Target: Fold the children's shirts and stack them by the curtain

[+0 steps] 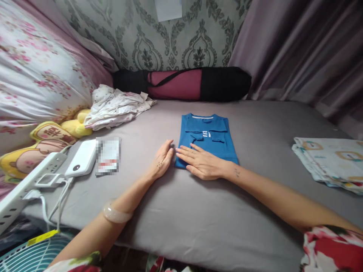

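Note:
A blue shirt [227, 151] lies on the grey sheet, its sides and sleeves folded inward, the collar pointing away from me. White lettering shows partly between the folds on its front. My right hand [202, 162] rests flat on the near left part of the shirt, fingers stretched out and pointing left. Just left of the shirt, my left hand [163, 158] stands on its edge on the sheet, fingers extended and holding nothing. A narrow gap separates its fingertips from the shirt's left side.
A folded patterned cloth stack [330, 160] lies at the right. To the left are a crumpled white garment [113, 105], yellow plush toys [51, 139], a white power bank [82, 158] and a power strip [31, 185]. A long black and maroon bag [176, 85] lies along the wall.

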Demonstrator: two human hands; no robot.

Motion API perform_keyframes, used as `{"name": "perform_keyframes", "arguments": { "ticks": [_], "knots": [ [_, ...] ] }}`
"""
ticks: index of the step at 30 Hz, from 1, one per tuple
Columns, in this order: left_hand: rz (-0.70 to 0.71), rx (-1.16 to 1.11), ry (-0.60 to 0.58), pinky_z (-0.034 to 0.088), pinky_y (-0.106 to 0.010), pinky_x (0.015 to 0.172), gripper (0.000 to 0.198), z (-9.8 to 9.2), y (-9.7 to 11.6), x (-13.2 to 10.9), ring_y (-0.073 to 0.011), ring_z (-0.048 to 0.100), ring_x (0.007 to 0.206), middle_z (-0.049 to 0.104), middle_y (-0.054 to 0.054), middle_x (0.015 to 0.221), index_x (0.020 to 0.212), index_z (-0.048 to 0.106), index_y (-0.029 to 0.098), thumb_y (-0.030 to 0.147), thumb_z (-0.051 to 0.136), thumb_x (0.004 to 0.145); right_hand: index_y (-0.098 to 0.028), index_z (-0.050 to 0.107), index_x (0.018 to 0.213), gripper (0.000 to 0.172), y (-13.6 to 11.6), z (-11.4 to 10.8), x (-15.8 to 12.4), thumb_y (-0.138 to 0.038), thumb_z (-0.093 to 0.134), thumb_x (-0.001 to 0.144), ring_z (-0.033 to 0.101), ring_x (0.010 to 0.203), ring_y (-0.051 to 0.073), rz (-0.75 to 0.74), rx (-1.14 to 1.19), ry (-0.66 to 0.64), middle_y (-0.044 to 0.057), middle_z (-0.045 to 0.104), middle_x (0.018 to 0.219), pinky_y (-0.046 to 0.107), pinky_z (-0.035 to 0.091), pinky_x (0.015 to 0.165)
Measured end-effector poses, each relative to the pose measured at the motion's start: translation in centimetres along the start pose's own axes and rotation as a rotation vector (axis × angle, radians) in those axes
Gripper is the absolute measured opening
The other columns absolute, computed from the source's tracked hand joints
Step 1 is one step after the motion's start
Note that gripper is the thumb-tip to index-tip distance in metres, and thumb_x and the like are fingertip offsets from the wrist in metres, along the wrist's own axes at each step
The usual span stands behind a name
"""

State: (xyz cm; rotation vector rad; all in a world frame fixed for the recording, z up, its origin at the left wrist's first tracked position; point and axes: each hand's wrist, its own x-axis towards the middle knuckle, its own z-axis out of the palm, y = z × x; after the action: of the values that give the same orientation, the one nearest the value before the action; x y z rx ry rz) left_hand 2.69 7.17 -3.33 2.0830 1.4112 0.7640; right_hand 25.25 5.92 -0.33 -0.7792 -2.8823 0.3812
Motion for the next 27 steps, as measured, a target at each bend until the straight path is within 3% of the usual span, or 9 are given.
{"name": "perform_keyframes", "arguments": {
  "ticks": [5,8,12,16,21,27],
  "knots": [
    [0.039,0.014,0.0,0.028,-0.046,0.116,0.052,-0.1,-0.1,-0.1,-0.0218,0.035,0.14,0.041,-0.012,0.149,0.142,0.038,0.018,0.042,0.026,0.098,-0.014,0.025,0.152,0.059,-0.1,1.1,0.9,-0.031,0.034,0.096,0.012,0.147,0.021,-0.007,0.052,-0.049,0.01,0.024,0.157,0.048,0.004,0.12],
    [0.131,0.081,-0.01,0.028,-0.046,0.116,0.05,-0.2,0.4,-0.5,-0.0218,0.033,0.141,0.042,-0.012,0.148,0.142,0.039,0.018,0.041,0.029,0.098,-0.013,0.025,0.152,0.058,-0.3,0.7,0.3,-0.031,0.032,0.097,0.01,0.147,0.02,0.031,0.099,-0.033,0.009,0.022,0.158,0.046,0.004,0.12],
    [0.32,0.195,-0.08,0.023,-0.046,0.118,0.049,-0.5,1.3,-1.1,-0.021,0.034,0.141,0.044,-0.011,0.148,0.142,0.039,0.019,0.04,0.032,0.099,-0.011,0.025,0.151,0.057,-0.8,0.0,-1.9,-0.034,0.027,0.1,0.009,0.147,0.019,0.169,0.077,0.036,0.01,0.019,0.158,0.044,0.007,0.121],
    [0.462,0.302,-0.23,0.017,-0.046,0.12,0.056,-0.5,1.9,-1.2,-0.0226,0.027,0.144,0.032,-0.01,0.155,0.148,0.033,0.022,0.047,0.036,0.097,-0.014,0.022,0.153,0.059,-0.9,-0.4,-5.7,-0.04,0.024,0.101,0.011,0.147,0.021,0.371,-0.03,0.107,0.01,0.019,0.158,0.047,0.009,0.12],
    [0.411,0.379,-0.32,0.016,-0.046,0.12,0.062,-0.4,2.2,-0.8,-0.0236,0.019,0.146,0.023,-0.009,0.158,0.15,0.028,0.021,0.052,0.033,0.097,-0.017,0.018,0.154,0.061,-0.3,0.3,-9.6,-0.046,0.02,0.1,0.015,0.146,0.024,0.592,-0.052,0.145,0.01,0.022,0.158,0.049,0.017,0.119],
    [0.424,0.388,-0.351,0.016,-0.045,0.121,0.063,-0.4,2.0,-0.8,-0.0222,0.021,0.146,0.027,-0.009,0.157,0.15,0.027,0.02,0.053,0.033,0.097,-0.016,0.028,0.152,0.058,-0.1,1.4,-10.2,-0.042,0.023,0.1,0.02,0.145,0.023,0.582,-0.086,0.16,0.01,0.027,0.156,0.046,0.017,0.12]
  ]
}}
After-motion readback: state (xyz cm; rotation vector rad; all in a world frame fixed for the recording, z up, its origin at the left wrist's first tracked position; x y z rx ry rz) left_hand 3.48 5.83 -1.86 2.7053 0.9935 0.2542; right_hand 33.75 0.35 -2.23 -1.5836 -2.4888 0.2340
